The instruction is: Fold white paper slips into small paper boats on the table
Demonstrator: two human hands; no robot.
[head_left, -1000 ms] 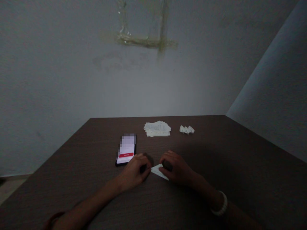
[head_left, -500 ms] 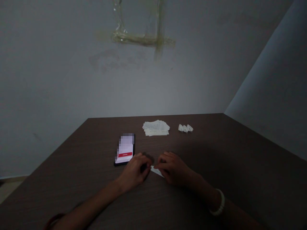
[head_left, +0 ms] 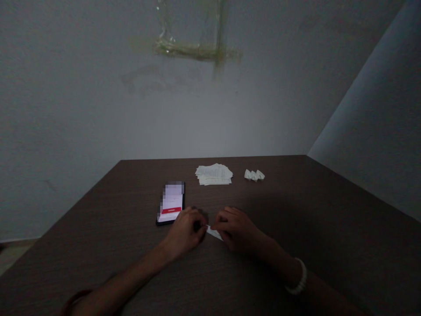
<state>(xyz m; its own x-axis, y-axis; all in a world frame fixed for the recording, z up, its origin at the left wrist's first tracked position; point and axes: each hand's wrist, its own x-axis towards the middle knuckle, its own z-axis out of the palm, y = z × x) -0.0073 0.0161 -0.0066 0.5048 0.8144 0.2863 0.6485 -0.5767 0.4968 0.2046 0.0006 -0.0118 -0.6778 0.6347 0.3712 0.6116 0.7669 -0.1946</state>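
Observation:
A small white piece of paper (head_left: 215, 232) lies low over the table between my two hands, narrow and slanting down to the right. At its left end, my left hand (head_left: 186, 228) is closed, thumb and forefinger pinching the paper's tip. My right hand (head_left: 235, 229) is closed too, its fingers pressed on the paper from the right and hiding part of it. Whether the paper is folded I cannot tell. Beyond my left hand a phone (head_left: 171, 204) with a lit screen rests on the table.
Farther back on the dark wooden table (head_left: 131, 184) sits a stack of printed paper slips (head_left: 214, 174). To its right stand several small folded white paper pieces (head_left: 254, 175). A wall (head_left: 210, 118) with old tape rises behind the table; another borders the right side.
My hands hold nearly the same place, with only slight finger movement on the paper. The whole view has shifted very slightly.

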